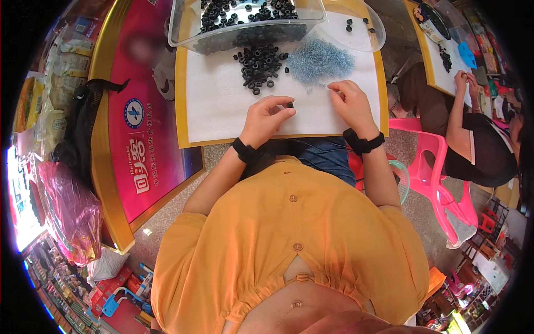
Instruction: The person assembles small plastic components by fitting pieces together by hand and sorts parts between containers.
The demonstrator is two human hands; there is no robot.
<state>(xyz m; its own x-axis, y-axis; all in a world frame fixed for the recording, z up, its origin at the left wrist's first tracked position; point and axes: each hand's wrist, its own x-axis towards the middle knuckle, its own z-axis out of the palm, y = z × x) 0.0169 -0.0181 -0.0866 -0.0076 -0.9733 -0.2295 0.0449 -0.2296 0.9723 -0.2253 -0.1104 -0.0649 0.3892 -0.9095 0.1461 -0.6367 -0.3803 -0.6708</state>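
Observation:
My left hand (268,118) pinches a small black ring-like piece (290,105) between thumb and forefinger, just over the white tabletop (222,114). Beyond it lies a loose heap of matching black pieces (260,65), several with round holes. To its right spreads a pile of tiny translucent blue pieces (320,60), too small to make out singly. My right hand (351,104) is at the near right edge of this pile, thumb and fingertips drawn together. Whatever they grip is too small to tell. A few blue bits lie scattered close to those fingertips.
A clear plastic box (250,33) of black pieces stands at the far edge, beside a round clear lid (361,28) carrying a few more. A pink plastic chair (431,172) is on the right. Another person (473,139) sits at a second table there. A pink-panelled counter (130,122) stands left.

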